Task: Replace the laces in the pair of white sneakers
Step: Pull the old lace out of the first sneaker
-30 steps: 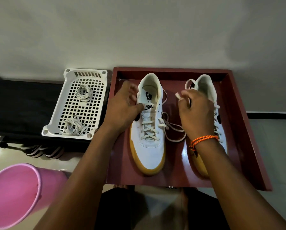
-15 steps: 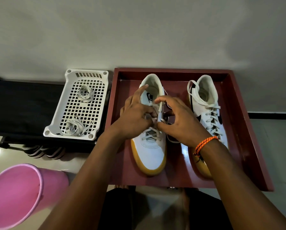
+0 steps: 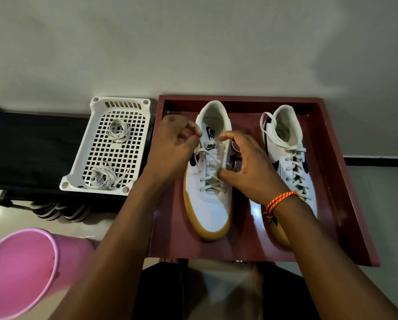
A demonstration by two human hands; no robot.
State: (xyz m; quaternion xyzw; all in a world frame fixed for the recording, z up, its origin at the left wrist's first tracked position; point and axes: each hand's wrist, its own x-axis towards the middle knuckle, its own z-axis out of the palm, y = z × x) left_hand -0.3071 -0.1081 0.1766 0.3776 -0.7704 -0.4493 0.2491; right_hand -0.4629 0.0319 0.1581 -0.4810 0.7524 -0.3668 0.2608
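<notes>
Both white sneakers are lying in the dark red tray (image 3: 352, 181), long axes running near to far, toes toward the person. The left sneaker (image 3: 208, 204) is sitting mid-tray; the left hand (image 3: 175, 148) is pinching its lace (image 3: 201, 150), while the right hand (image 3: 246, 167) is curling thumb and fingers at the eyelets, grip contents hard to make out. The right sneaker (image 3: 285, 158) is partly hidden behind that forearm. A white basket (image 3: 78, 172) holding coiled laces (image 3: 118, 131) is sitting left; a pink bucket (image 3: 20, 273) is cut off.
</notes>
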